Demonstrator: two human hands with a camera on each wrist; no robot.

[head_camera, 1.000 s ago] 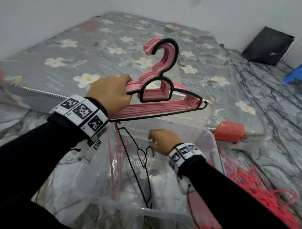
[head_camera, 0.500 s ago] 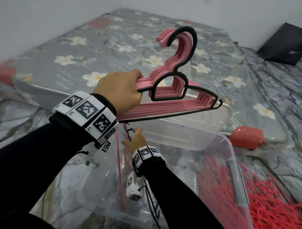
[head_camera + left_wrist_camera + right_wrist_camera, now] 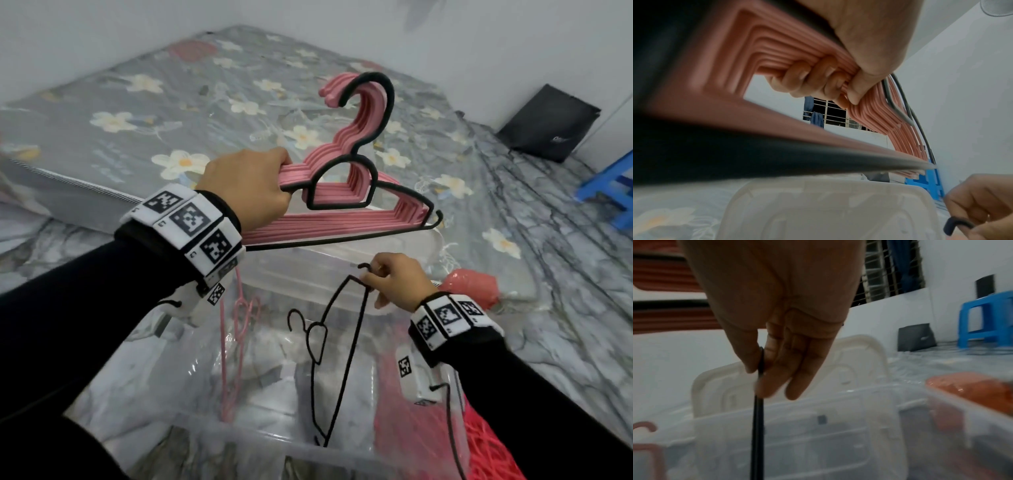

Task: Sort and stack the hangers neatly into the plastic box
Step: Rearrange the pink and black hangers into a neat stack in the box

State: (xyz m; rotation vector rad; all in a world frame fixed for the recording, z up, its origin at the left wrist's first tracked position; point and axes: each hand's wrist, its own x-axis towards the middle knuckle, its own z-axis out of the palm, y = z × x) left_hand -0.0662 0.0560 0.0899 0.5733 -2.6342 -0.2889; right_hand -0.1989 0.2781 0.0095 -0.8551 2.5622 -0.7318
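A bundle of pink hangers (image 3: 342, 192) with one black hanger on its near face hangs in the middle of the head view, above the far rim of the clear plastic box (image 3: 267, 442). The left hand (image 3: 246, 188) grips the bundle at its left shoulder; the left wrist view shows the fingers (image 3: 813, 78) curled tight around the stacked pink bars. Below it, right of centre, the right hand (image 3: 397, 284) pinches one end of a thin black hanger (image 3: 346, 356) between thumb and fingers (image 3: 777, 366). That hanger slants down into the box, its lower end near the box's near wall. A thin pink hanger (image 3: 233, 342) stands on end inside the box at the left. The box's lid (image 3: 411, 243) lies just behind the box, on the flowered bed (image 3: 137, 120). Loose red hangers (image 3: 486, 445) lie heaped at the lower right, outside the box. A red bundle (image 3: 472, 284) sits at the right beyond the box. A black bag (image 3: 548, 123) leans against the wall at the upper right, with a blue stool (image 3: 613, 192) at the right edge.
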